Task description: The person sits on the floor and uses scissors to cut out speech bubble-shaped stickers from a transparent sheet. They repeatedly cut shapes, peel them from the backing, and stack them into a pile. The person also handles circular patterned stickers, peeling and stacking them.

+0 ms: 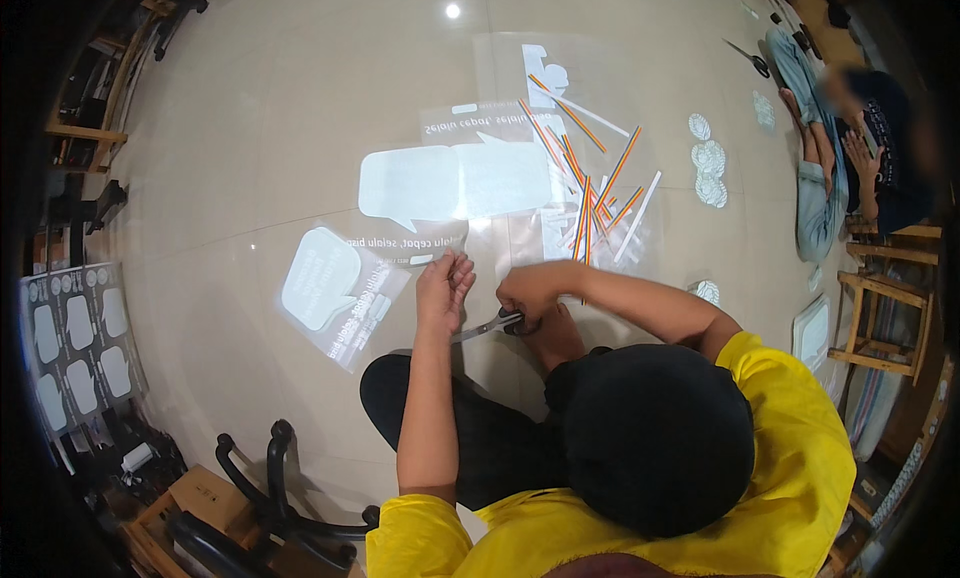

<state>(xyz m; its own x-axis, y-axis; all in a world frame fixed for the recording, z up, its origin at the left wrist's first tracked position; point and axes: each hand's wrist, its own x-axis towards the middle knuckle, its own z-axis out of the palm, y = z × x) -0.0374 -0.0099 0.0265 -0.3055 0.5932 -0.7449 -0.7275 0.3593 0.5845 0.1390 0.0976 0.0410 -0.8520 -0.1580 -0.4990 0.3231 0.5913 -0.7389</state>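
Observation:
My left hand (446, 285) has its fingertips pinched at the near edge of a printed clear plastic sheet (412, 236) with pale speech-bubble shapes. My right hand (531, 293) holds dark-handled scissors (491, 327), their blades pointing left, beneath my left wrist. Another clear sheet with one speech bubble (319, 278) lies to the left, turned at an angle. Beyond my right hand, rainbow-striped strips (622, 158) and white strips (637, 216) lie in a loose heap over clear sheets. My bare foot (559, 338) is close to the scissors.
A seated person (870, 142) is at the right, with other scissors (750, 58) nearby on the tiled floor. Round patterned cutouts (709, 161) lie between us. A wooden stool (881, 319) stands right, a wheeled chair base (281, 495) lower left, and a sheet of bubble shapes (81, 345) far left.

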